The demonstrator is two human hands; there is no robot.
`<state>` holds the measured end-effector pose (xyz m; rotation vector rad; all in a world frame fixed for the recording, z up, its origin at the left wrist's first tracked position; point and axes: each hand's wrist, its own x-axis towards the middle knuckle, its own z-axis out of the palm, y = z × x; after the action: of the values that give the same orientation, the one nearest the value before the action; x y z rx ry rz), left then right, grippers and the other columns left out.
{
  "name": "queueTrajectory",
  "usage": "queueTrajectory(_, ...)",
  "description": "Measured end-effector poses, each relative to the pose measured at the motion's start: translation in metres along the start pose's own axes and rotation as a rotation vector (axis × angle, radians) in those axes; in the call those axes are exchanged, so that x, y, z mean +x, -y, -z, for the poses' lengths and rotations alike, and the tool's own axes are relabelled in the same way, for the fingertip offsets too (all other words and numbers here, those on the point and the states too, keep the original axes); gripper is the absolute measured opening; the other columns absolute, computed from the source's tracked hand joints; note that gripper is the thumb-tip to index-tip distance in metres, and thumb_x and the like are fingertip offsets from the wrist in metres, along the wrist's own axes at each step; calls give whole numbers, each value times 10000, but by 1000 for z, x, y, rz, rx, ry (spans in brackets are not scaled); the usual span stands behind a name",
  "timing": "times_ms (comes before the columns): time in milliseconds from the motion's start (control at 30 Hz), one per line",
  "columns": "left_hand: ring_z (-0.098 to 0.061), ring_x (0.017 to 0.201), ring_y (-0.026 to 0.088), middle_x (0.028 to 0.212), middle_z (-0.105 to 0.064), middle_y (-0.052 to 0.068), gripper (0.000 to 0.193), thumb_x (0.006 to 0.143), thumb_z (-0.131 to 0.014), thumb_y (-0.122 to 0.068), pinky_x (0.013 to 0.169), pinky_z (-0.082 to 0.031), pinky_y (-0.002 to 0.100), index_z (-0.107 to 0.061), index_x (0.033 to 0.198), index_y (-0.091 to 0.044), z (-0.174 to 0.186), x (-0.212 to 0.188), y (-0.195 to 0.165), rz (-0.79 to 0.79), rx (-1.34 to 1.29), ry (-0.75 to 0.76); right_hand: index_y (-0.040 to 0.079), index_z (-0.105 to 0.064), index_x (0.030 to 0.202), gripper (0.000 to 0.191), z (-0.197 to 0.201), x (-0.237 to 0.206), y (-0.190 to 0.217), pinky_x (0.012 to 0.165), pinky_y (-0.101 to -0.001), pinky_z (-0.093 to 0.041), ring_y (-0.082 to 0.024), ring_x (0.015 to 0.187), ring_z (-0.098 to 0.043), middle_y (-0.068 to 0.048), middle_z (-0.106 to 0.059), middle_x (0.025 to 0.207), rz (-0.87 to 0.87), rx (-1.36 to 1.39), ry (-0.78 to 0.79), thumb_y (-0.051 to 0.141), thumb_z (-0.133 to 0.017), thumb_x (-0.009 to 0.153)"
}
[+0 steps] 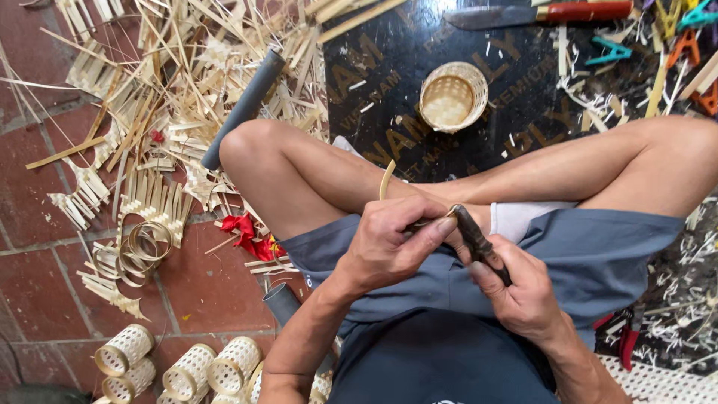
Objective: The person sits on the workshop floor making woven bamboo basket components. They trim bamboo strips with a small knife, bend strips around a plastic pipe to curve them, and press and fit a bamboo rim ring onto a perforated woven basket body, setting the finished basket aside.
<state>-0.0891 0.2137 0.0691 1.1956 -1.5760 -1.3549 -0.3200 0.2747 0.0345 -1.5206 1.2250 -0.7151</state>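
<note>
Left hand (pixel 389 243) grips a thin bamboo strip (pixel 386 179), curving up over the crossed legs. Right hand (pixel 523 288) is closed around a dark-handled knife (pixel 479 243), its tip meeting the strip. A small woven basket (pixel 452 96) sits beyond on the black mat (pixel 389 90).

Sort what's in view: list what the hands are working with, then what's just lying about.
In hand:
left hand holding a thin bamboo strip
right hand holding a dark-handled knife

Lying about:
small woven basket
grey pipe
red-handled blade
bamboo rings
woven cylinders
bamboo scraps
</note>
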Motion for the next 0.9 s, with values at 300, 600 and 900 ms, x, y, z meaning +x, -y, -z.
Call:
queueTrajectory(300,-567,623,112,767,-645,51,95,984,-735,-101,570,-461,275,-693,968,-18,23,-24,10,2,-25,75,3,-656,968,331,-18,-14,-10,519,-236,-472,-85,585,-548,-23,-608,718,-352,641,320,316,-566,1023)
queueTrajectory(600,-550,595,121,741,-629,54,113,971,-748,-100,556,-438,281,-691,934,-11,27,-33,23,-7,-50,72,-54,-622,964,433,-26,-15,-26,494,-256,-466,-117,625,-571,-82,-613,789,-507,1004,468,377,-606,1001)
queueTrajectory(900,-606,618,146,758,-653,69,88,970,-741,-82,568,-475,293,-695,934,-16,21,-32,14,-1,41,-22,6,-564,1025,176,-20,3,-3,644,-306,-523,-191,750,-641,-131,-665,1002,260,1,72,148,-662,990)
